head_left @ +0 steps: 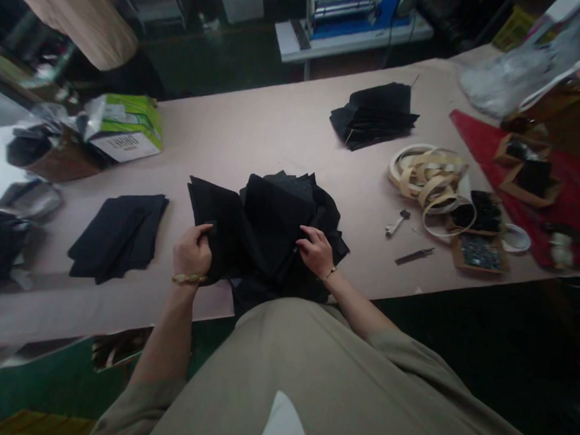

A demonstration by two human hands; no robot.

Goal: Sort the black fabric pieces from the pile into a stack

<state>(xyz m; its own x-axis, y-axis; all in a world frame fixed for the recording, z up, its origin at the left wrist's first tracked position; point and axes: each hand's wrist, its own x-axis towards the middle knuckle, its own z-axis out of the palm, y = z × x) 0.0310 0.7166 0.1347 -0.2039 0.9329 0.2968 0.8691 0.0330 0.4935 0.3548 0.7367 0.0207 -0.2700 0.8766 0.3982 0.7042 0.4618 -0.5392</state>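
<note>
Black fabric pieces (279,223) lie in a loose, overlapping heap at the table's front edge, right before my body. My left hand (193,250) is closed on the left side of a folded black piece (220,219), thumb on top. At the heap's right side my right hand (315,250) pinches the edge of a black piece, thumb against fingers. Whether both hands hold one and the same piece I cannot tell. To the left lies a flat stack of black pieces (120,235); another stack of black pieces (374,114) sits at the back right.
On the right are rolls of tan tape (429,174), a key-like metal tool (397,223), a thin blade-like tool (414,255) and a box of small parts (479,251). A green and white box (125,128) stands at the left. Behind the table are a person (80,14) and a blue machine (354,13).
</note>
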